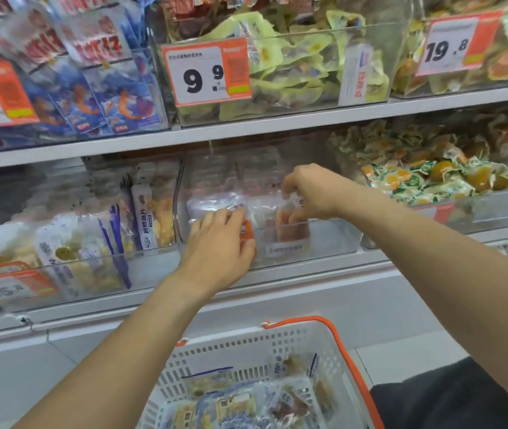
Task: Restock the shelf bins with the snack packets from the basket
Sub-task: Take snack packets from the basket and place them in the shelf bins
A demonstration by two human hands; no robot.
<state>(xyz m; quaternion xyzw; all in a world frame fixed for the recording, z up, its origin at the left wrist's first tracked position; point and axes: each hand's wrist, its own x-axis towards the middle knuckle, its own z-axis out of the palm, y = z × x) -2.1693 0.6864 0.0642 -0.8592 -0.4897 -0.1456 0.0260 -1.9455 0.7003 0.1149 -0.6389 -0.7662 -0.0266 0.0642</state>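
While both hands are working inside the middle clear bin, the right hand is pinching a clear packet by its top and the left hand is lying flat-fingered against the neighbouring packets. Packets should be standing upright, labels forward. More are waiting in the basket below.

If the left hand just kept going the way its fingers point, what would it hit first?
The left hand points up and into the middle clear bin. Its fingers already lie against a clear snack packet standing there, so that packet comes first. Behind it more packets seem stacked, though depth is hard to judge.
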